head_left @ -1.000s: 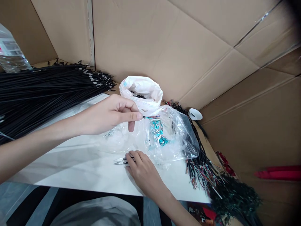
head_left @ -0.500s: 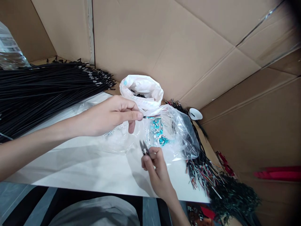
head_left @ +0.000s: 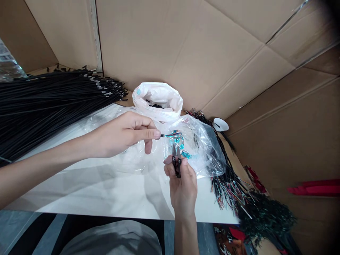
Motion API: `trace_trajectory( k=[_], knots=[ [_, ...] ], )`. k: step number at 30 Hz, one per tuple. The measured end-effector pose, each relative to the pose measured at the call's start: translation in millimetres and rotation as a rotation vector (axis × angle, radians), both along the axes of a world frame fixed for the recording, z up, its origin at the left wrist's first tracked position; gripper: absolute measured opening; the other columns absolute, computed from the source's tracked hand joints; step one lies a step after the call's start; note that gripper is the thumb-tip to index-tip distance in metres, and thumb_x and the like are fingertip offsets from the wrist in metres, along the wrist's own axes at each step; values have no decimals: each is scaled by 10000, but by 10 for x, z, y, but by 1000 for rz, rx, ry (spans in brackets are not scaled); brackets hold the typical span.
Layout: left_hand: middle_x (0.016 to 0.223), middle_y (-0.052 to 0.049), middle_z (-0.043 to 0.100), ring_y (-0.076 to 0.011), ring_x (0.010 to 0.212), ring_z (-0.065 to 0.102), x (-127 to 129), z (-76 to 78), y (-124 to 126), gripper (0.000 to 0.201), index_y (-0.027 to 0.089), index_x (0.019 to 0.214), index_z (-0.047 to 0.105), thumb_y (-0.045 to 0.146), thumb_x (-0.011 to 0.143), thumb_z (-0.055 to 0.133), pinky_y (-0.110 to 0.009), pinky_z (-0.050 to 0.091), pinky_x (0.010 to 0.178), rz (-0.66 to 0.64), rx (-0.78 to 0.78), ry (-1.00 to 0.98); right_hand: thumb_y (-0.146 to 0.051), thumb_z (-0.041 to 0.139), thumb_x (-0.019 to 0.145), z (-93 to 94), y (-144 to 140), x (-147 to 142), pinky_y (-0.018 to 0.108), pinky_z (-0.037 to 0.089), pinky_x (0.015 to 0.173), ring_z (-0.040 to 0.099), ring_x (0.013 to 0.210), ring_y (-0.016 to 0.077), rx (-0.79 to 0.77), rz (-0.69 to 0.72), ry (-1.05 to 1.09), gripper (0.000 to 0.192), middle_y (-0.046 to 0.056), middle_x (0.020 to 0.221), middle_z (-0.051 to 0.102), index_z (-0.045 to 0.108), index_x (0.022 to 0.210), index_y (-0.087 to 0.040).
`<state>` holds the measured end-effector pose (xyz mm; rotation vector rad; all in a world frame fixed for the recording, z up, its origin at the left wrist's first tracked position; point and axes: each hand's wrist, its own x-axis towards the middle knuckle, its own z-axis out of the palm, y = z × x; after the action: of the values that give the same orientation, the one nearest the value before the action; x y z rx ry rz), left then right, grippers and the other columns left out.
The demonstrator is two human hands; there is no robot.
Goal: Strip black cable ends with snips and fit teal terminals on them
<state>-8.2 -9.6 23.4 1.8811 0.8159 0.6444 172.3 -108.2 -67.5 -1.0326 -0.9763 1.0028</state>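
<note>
My left hand (head_left: 135, 134) pinches a black cable between thumb and fingers. From the cable's end, thin coloured wires (head_left: 174, 135) fan out to the right; the rest of the cable is hidden by the hand. Just below the wires, my right hand (head_left: 183, 184) grips small black thread snips (head_left: 176, 163). Their two blades are apart and point up toward the wires without visibly touching them. Behind both lies a clear plastic bag (head_left: 208, 152) with shiny teal scraps (head_left: 186, 154) in it.
A pile of black cables (head_left: 53, 99) lies at the left. At the back stands a white bag (head_left: 172, 113) holding small black pieces. On the right are stripped cables (head_left: 225, 194) and a small white cup (head_left: 220, 124). Cardboard walls (head_left: 164, 42) enclose the white table (head_left: 92, 191).
My right hand has moved up and right and turned, bringing the snips upright just under the wires. My left hand has shifted slightly down, still holding the cable.
</note>
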Motion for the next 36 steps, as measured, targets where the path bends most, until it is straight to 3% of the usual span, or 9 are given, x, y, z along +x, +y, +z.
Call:
trace_trajectory(
  k=[4, 9, 15, 20, 27, 36],
  knots=[
    [510, 36, 475, -96, 464, 301, -1, 23, -39, 387, 182, 652, 669, 431, 944, 615, -263, 203, 439, -5, -73, -33, -533, 529, 1014, 11, -18, -55, 261, 311, 563, 368, 603, 119, 75, -51, -131, 379, -31, 665, 423, 682, 873, -216],
    [490, 62, 359, -91, 488, 258, -8, 92, -118, 398, 164, 669, 648, 429, 964, 609, -277, 171, 474, 10, -136, -28, -511, 591, 985, -20, 0, -117, 226, 217, 451, 271, 494, 86, 59, -107, -176, 342, -68, 591, 369, 608, 824, -210],
    [490, 70, 404, -84, 481, 285, 3, 78, -84, 327, 153, 716, 657, 361, 961, 598, -249, 188, 452, 5, -155, -67, -524, 684, 916, -4, 15, -78, 217, 187, 438, 182, 476, 66, 10, -99, -51, 344, -96, 558, 319, 607, 835, -198],
    [451, 81, 372, -79, 429, 281, -1, 28, -21, 337, 146, 701, 673, 384, 930, 607, -244, 186, 419, -2, -184, -36, -534, 722, 877, 15, 52, -86, 230, 199, 459, 202, 509, 67, 30, -153, -99, 365, -62, 619, 404, 657, 818, -179],
    [470, 84, 378, -76, 443, 284, 5, 51, -28, 313, 132, 732, 671, 339, 953, 592, -239, 193, 434, 4, -212, -36, -500, 746, 868, 13, 138, -135, 228, 245, 482, 225, 523, 73, 53, -130, -43, 328, -66, 608, 352, 687, 803, -184],
    [468, 76, 413, -72, 462, 264, 7, 70, -65, 312, 120, 746, 669, 301, 983, 579, -237, 188, 451, 32, -213, -32, -469, 782, 847, 3, 169, -132, 216, 192, 447, 163, 495, 53, 51, -109, 9, 297, -79, 584, 325, 720, 815, -180]
  ],
)
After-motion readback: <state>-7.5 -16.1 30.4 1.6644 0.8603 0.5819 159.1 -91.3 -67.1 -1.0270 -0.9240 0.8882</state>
